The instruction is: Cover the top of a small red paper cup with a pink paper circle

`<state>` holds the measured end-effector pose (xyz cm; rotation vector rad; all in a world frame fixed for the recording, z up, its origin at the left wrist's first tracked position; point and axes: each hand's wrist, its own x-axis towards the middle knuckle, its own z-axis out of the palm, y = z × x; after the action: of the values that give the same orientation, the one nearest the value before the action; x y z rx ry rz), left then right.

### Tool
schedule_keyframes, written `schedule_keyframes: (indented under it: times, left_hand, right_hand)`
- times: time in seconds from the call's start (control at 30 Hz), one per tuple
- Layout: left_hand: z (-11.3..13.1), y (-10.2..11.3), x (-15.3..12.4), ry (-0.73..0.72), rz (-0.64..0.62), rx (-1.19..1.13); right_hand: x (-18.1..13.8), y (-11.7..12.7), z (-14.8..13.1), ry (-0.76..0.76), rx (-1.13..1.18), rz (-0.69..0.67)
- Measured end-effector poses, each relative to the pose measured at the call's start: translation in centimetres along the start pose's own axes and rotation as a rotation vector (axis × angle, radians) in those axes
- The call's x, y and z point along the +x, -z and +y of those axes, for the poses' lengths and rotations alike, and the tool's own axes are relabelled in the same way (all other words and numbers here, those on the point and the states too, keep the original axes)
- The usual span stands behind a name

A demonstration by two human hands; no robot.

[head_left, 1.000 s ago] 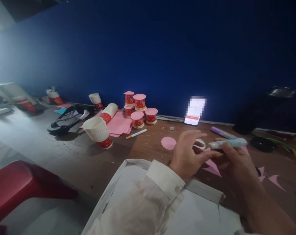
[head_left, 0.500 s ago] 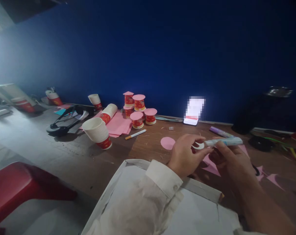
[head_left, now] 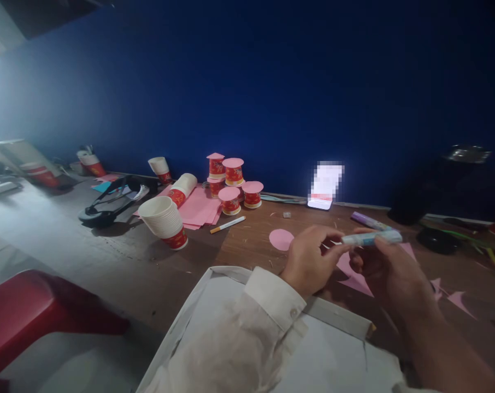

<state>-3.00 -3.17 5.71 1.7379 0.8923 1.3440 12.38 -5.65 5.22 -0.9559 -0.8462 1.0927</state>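
My right hand (head_left: 389, 270) is closed around a pale glue stick (head_left: 372, 237), held level above the brown table (head_left: 247, 245). My left hand (head_left: 311, 259) pinches the left end of that stick with thumb and fingers. A white paper ring that the left hand held is mostly hidden behind its fingers. A pink paper circle (head_left: 281, 239) lies on the table just left of my left hand. Pink paper scraps (head_left: 356, 278) lie under both hands.
Paper cups capped with pink discs (head_left: 233, 183) stand at the back, beside pink sheets (head_left: 198, 207) and a leaning stack of cups (head_left: 165, 221). A lit phone (head_left: 324, 185), a purple stick (head_left: 368, 220), a pen (head_left: 228, 224), a white board (head_left: 272, 338) and a red stool (head_left: 34, 316) surround me.
My left hand went from spread fingers holding the white ring to a pinch on the glue stick's end. The stick shifted slightly left and down.
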Motion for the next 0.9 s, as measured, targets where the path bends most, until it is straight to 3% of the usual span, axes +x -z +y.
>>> schedule_keyframes:
  times: [0.4,0.9]
  left_hand:
    - [0.2,-0.1,0.2,0.139,0.016,-0.232]
    - [0.2,-0.1,0.0,0.077,-0.031,-0.16]
  right_hand:
    - [0.2,1.1,0.2,-0.039,0.022,0.003]
    - [0.6,1.0,0.6,-0.003,-0.065,0.053]
